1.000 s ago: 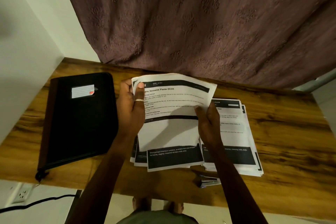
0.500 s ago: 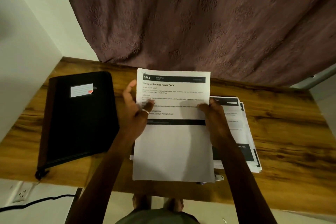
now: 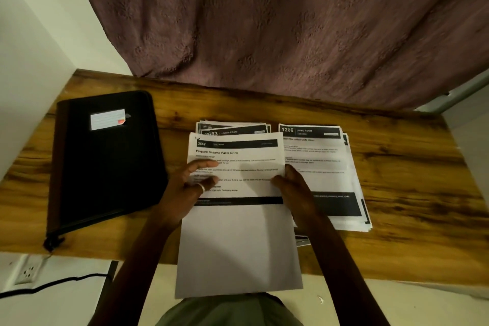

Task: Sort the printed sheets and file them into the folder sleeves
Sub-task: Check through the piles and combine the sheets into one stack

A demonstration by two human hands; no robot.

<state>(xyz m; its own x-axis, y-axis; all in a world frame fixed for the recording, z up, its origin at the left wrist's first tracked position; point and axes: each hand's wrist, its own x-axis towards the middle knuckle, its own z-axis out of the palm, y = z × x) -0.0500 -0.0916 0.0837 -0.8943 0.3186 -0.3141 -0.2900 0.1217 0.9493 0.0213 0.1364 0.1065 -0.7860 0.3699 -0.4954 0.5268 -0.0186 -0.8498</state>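
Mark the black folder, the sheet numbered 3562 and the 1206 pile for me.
black folder [image 3: 105,167]: head view, middle of its cover.
sheet 3562 [image 3: 238,246]: head view, blank lower half.
1206 pile [image 3: 325,182]: head view, top sheet's white middle.

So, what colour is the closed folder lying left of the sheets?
The folder is black, with a brownish spine; the head view shows it best.

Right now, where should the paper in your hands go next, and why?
Probably set the sheet down by itself on bare table, starting a new pile. The left hand and right hand hold it. It reads Prepare Sesame Paste Drink, while the left pile and right pile both show Living Room on top, and the folder is closed.
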